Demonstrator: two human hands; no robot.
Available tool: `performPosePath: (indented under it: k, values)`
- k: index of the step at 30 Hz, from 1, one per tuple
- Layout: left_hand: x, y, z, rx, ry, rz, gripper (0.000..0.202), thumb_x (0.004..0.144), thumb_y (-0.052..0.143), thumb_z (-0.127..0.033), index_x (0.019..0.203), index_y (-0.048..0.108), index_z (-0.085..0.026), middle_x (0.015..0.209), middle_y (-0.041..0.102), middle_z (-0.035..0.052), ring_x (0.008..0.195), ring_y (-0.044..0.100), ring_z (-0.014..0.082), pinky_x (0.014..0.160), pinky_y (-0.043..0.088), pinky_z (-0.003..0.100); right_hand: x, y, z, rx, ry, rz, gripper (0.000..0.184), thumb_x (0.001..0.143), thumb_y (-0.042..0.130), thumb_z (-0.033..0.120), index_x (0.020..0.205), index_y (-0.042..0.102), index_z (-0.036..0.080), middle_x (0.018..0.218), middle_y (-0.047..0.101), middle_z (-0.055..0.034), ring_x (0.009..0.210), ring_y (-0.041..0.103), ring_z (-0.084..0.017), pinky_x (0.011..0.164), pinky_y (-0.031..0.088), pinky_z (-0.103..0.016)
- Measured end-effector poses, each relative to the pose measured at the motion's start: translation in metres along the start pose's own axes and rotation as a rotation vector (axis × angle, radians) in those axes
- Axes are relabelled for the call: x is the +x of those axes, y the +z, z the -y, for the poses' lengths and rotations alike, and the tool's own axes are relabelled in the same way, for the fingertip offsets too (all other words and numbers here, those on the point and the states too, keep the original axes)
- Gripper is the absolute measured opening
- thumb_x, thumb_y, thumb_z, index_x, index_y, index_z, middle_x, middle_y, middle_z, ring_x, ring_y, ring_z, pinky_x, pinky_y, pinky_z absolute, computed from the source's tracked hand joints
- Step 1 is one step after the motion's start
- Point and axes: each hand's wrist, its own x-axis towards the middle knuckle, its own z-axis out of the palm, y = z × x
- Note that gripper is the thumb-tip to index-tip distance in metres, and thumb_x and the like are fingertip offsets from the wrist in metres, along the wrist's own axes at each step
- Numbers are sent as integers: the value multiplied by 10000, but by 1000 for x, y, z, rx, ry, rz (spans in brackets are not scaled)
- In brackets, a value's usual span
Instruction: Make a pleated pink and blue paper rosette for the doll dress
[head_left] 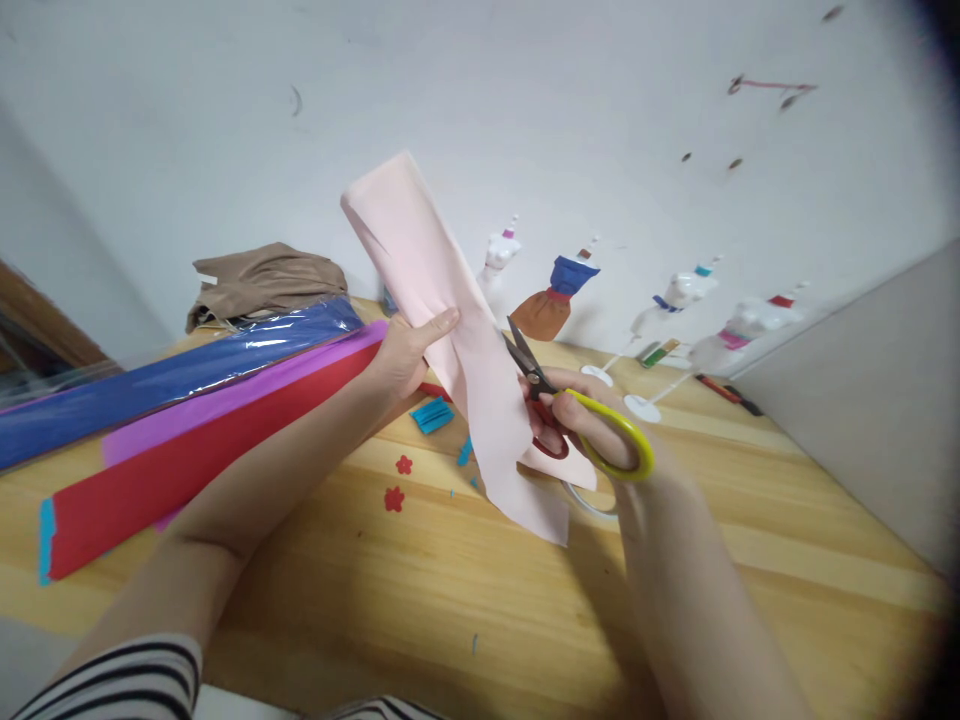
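Note:
A long, folded pale pink sheet [442,270], paper or thin fabric, is raised above the table in my left hand [411,352], thumb across its front. Its lower end hangs in a wavy, curved shape. Scissors [536,378] with dark blades and yellow and red handles are in my right hand [577,405], fingers through the loops. The blades are parted beside the sheet's right edge; whether they touch it I cannot tell. Below my right hand another pale pink piece [562,465] shows, partly hidden.
Red [217,455], purple and blue folded sheets lie at the left, near brown cloth [270,280]. Small red flower cutouts [394,498] and blue scraps [432,415] dot the wooden table [420,600]. Several small white dress forms [686,288] stand along the wall, one wearing a blue-and-orange dress [559,295].

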Motion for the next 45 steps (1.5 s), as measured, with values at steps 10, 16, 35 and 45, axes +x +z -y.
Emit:
performPosePath:
  k: [10, 16, 35, 45]
  values:
    - [-9, 7, -1, -42, -46, 19, 409, 685, 911, -286, 1044, 755, -168, 1048, 820, 130, 1297, 672, 417, 1201, 457, 618, 1, 6, 8, -60, 36, -70, 538, 847, 704, 753, 846, 555, 236, 488, 432, 90, 394, 336, -73, 412, 215, -258]
    - [-6, 8, 1, -16, -30, -50, 430, 574, 976, -249, 933, 761, -150, 1000, 825, 124, 1285, 672, 458, 1199, 462, 639, 1, 5, 7, -27, 19, -17, 541, 845, 704, 753, 843, 567, 229, 532, 455, 80, 397, 353, -76, 406, 236, -263]
    - [-8, 12, 0, 50, -35, -60, 476, 540, 988, -305, 928, 765, -143, 1027, 814, 143, 1170, 717, 408, 1118, 538, 586, 2, 2, -1, -19, 29, -31, 578, 810, 725, 780, 807, 564, 224, 490, 444, 84, 381, 348, -74, 397, 232, -264]
    - [-9, 11, 1, 65, -38, -32, 485, 548, 996, -328, 933, 762, -150, 1073, 817, 142, 1224, 700, 407, 1112, 546, 554, 1, 10, 1, -6, 62, -132, 578, 810, 733, 768, 745, 518, 235, 439, 371, 112, 334, 282, -44, 355, 179, -228]
